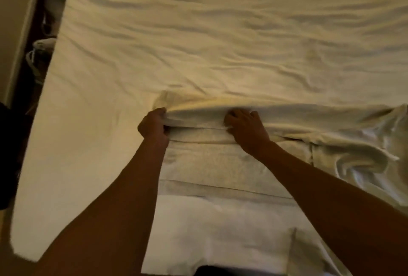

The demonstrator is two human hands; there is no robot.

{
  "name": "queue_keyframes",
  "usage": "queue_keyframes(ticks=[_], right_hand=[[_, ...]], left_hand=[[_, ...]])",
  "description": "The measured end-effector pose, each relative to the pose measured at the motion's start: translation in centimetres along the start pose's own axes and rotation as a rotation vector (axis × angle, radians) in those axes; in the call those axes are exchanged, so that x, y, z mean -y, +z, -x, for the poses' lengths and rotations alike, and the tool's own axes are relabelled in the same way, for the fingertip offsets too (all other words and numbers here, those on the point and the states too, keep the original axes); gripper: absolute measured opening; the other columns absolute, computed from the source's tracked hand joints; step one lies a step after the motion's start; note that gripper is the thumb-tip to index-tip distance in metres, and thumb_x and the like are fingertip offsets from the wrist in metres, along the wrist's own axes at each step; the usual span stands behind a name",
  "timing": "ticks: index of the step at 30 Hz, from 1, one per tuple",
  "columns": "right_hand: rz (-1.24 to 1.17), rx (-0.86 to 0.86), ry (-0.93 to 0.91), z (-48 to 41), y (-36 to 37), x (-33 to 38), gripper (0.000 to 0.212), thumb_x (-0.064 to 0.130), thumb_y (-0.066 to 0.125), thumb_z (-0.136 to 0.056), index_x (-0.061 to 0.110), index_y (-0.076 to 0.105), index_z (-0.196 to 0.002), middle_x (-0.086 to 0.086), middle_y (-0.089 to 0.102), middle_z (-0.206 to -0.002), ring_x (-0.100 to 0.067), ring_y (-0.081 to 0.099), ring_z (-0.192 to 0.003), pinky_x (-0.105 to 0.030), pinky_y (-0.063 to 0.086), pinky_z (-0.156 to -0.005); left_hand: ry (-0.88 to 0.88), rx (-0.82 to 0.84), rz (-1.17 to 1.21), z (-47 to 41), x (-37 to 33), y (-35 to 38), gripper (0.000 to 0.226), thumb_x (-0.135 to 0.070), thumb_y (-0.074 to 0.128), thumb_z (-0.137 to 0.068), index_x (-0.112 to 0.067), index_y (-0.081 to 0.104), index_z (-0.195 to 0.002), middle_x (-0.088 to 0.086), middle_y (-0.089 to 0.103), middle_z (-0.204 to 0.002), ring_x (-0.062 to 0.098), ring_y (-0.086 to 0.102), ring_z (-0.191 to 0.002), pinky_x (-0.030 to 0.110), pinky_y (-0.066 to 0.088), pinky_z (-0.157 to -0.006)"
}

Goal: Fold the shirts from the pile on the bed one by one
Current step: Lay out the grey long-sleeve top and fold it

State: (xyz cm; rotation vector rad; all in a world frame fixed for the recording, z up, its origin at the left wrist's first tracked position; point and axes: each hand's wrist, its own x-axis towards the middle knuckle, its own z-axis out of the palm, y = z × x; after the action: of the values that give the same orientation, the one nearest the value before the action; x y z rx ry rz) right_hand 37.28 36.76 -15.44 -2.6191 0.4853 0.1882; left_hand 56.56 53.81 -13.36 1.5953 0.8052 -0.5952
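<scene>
Wrinkled cream bed sheet (220, 32); shoes (40, 54) on dark floor beside.

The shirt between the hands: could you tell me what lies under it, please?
The shirt rests on the bed sheet, seen around it. The left hand and right hand grip its far fold; their fingers curl under the cloth, tips hidden.

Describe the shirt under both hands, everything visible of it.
The shirt is pale, off-white soft cloth, plain as far as the dim light shows. It lies flat on the bed sheet in front of the person, doubled into crosswise layers with straight creases. Its far edge is lifted into a bunched fold: the left hand grips that edge at the left end, the right hand grips it near the middle. On the right it meets the crumpled pile of more pale cloth.
</scene>
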Motion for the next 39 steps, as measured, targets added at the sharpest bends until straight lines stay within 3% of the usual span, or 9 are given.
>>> queue_keyframes(ticks=[4,7,10,17,21,28,33,37,39], right_hand=[[0.055,-0.093,-0.066,0.3,-0.6,-0.5,0.029,0.008,0.034,-0.081,0.01,0.062,-0.092,-0.017,0.061,-0.1,-0.038,0.06,-0.091,-0.044,0.041,-0.078],[0.089,-0.004,-0.033,1.2,-1.3,-0.6,0.022,-0.004,0.054,-0.081,0.007,0.06,-0.099,-0.019,0.056,-0.105,-0.039,0.055,-0.094,-0.039,0.035,-0.072],[0.182,0.058,0.028,1.7,-1.2,-1.7,0.042,0.016,0.08,-0.074,0.007,0.062,-0.11,-0.018,0.059,-0.116,-0.04,0.059,-0.102,-0.044,0.044,-0.074],[0.108,0.028,-0.02,3.1,-2.4,-2.2,0.026,-0.004,0.056,-0.082,0.011,0.062,-0.103,-0.012,0.059,-0.109,-0.036,0.054,-0.098,-0.04,0.033,-0.076],[0.01,0.054,-0.06,5.1,-2.6,-2.2,0.015,0.009,0.056,-0.087,0.014,0.057,-0.102,-0.007,0.055,-0.103,-0.028,0.051,-0.092,-0.039,0.041,-0.073],[0.049,-0.029,-0.073,6.1,-1.1,-1.8,0.037,0.042,0.058,-0.087,0.017,0.056,-0.115,-0.004,0.05,-0.116,-0.02,0.049,-0.1,-0.037,0.042,-0.083],[0.154,-0.14,0.185,4.8,-0.9,-3.1,0.045,0.034,0.057,-0.091,0.01,0.051,-0.128,-0.015,0.045,-0.134,-0.035,0.047,-0.117,-0.048,0.041,-0.091],[0.023,0.008,0.234,4.8,-0.7,-5.5,0.064,0.043,0.056,-0.092,0.011,0.038,-0.145,-0.014,0.032,-0.152,-0.035,0.032,-0.137,-0.049,0.035,-0.107],[-0.015,-0.014,0.129,4.4,-1.4,-5.7,0.064,0.044,0.055,-0.091,0.01,0.04,-0.144,-0.015,0.034,-0.152,-0.034,0.034,-0.138,-0.05,0.035,-0.109]], left_hand=[[0.06,0.013,-0.12,-1.4,0.9,-1.8,0.02,-0.016,0.088,-0.072,-0.012,0.069,-0.078,0.014,0.069,-0.098,0.034,0.068,-0.094,0.054,0.059,-0.081],[0.107,0.012,-0.163,-1.6,0.6,-2.0,0.022,-0.018,0.089,-0.072,-0.014,0.068,-0.077,0.009,0.068,-0.086,0.03,0.067,-0.087,0.053,0.06,-0.081],[0.126,0.013,-0.199,-1.6,0.3,-2.1,0.023,-0.017,0.089,-0.073,-0.012,0.067,-0.076,0.01,0.067,-0.084,0.028,0.064,-0.082,0.042,0.061,-0.073],[0.218,-0.062,-0.44,-2.2,0.7,-3.5,0.022,-0.027,0.088,-0.073,-0.013,0.073,-0.082,0.011,0.07,-0.085,0.03,0.07,-0.085,0.043,0.062,-0.077],[0.339,-0.08,-0.671,-1.1,1.3,-3.6,0.025,-0.026,0.08,-0.083,-0.007,0.075,-0.098,0.011,0.069,-0.092,0.028,0.063,-0.092,0.031,0.049,-0.076],[0.643,-0.344,-1.03,1.5,2.6,-0.2,0.042,-0.024,0.065,-0.081,-0.017,0.048,-0.119,0.013,0.043,-0.129,0.035,0.043,-0.12,0.048,0.039,-0.089],[1.201,-0.035,-1.115,3.3,5.3,4.6,0.041,-0.022,0.061,-0.082,-0.021,0.054,-0.122,0.01,0.047,-0.129,0.033,0.048,-0.114,0.044,0.042,-0.081],[1.337,0.242,-1.382,2.8,8.2,6.5,0.042,-0.033,0.057,-0.088,-0.027,0.056,-0.13,0.006,0.048,-0.138,0.034,0.046,-0.124,0.048,0.043,-0.088],[1.239,0.115,-1.472,2.1,7.3,6.0,0.04,-0.034,0.061,-0.087,-0.027,0.057,-0.126,0.006,0.052,-0.131,0.035,0.045,-0.121,0.05,0.04,-0.091]])
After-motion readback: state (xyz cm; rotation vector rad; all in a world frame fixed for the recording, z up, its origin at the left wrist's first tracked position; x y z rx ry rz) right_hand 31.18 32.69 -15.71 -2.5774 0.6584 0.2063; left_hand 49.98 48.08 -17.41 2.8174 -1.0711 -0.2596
